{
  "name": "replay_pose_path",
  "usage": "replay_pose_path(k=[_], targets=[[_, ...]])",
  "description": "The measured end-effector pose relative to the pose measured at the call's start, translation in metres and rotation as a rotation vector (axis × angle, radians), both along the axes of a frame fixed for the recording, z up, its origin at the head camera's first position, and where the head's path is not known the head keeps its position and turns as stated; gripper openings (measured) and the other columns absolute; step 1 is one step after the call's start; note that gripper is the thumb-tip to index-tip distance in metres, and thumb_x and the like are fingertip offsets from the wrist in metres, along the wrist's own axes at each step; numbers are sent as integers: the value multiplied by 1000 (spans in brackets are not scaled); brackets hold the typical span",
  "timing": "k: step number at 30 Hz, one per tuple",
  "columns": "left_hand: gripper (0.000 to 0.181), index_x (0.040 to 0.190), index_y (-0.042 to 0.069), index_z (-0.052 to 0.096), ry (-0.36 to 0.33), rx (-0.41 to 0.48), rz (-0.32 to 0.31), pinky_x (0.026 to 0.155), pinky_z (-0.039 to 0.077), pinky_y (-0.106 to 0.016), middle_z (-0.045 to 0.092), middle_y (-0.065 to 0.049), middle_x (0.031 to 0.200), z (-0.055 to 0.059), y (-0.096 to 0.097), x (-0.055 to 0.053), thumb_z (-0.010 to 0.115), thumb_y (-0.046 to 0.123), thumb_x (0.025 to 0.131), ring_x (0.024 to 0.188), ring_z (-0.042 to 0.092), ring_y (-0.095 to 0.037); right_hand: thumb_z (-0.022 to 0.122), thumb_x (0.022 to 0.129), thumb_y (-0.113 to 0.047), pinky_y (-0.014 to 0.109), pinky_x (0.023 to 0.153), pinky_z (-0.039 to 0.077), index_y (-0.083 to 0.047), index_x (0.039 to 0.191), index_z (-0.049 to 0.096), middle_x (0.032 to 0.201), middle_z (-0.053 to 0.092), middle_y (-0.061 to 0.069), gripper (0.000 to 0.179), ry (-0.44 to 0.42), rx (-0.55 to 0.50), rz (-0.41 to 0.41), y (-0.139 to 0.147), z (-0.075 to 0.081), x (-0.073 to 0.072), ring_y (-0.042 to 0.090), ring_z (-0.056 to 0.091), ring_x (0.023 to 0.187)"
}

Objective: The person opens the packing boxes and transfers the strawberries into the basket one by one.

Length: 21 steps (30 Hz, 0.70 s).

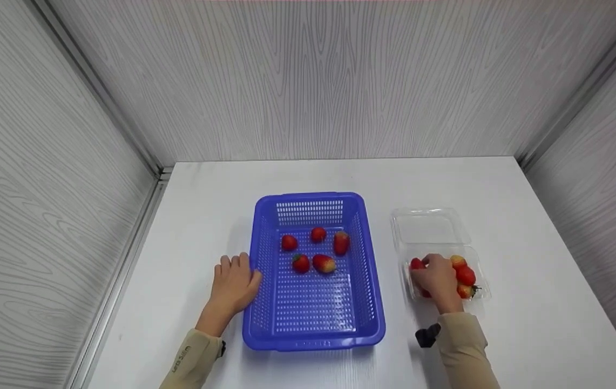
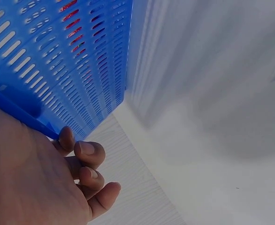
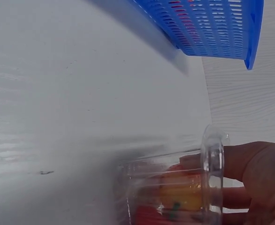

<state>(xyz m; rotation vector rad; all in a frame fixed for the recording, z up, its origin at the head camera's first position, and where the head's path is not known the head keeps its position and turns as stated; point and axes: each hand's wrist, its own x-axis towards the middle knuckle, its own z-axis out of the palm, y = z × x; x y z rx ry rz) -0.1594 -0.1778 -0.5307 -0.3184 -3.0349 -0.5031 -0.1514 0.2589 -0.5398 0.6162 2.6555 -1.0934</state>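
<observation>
In the head view a blue perforated plastic basket (image 1: 313, 343) holds several strawberries (image 1: 300, 263) on its floor. At its left side my left hand (image 1: 234, 283) grips the rim, the thumb over the edge and the fingers outside. The left wrist view shows those fingers curled beside the basket wall (image 2: 76, 61). To the right lies an opened clear plastic clamshell box (image 1: 478, 256) with several more strawberries (image 1: 466, 275) in it. My right hand (image 1: 437, 278) reaches down into this box among the fruit. Its fingertips are partly hidden, so whether they pinch a strawberry is unclear.
Basket and box stand on a white table (image 1: 189, 216). The box's lid (image 1: 421, 226) lies folded back, away from me. Grey wood-grain panels (image 1: 313, 81) enclose the table at the back and both sides. A dark wrist device (image 1: 427, 335) sits at the right cuff.
</observation>
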Motion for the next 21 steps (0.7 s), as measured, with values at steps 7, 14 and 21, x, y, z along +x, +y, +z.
replay_pose_path(k=[7,14,21], targets=[[26,101,-1,48,5,2,1,75,32,-47,47,-14,84,0,1,-1,49,24,94,84,39,-33,69,88,-22,42,75,56,5,125,55,115,60,26,48,63,-26,-31,5,4,2,36,59,94],[28,104,-2,49,-5,-4,6,77,32,-48,49,-16,87,2,0,0,48,25,95,86,39,-34,69,88,-22,48,85,53,5,128,55,121,58,28,50,90,-28,-47,5,12,2,40,55,103],[26,98,-1,49,3,5,1,76,32,-47,48,-14,84,2,0,1,47,25,95,84,39,-34,67,89,-20,45,80,54,4,128,57,120,59,26,47,162,-25,-61,-3,27,10,39,55,102]])
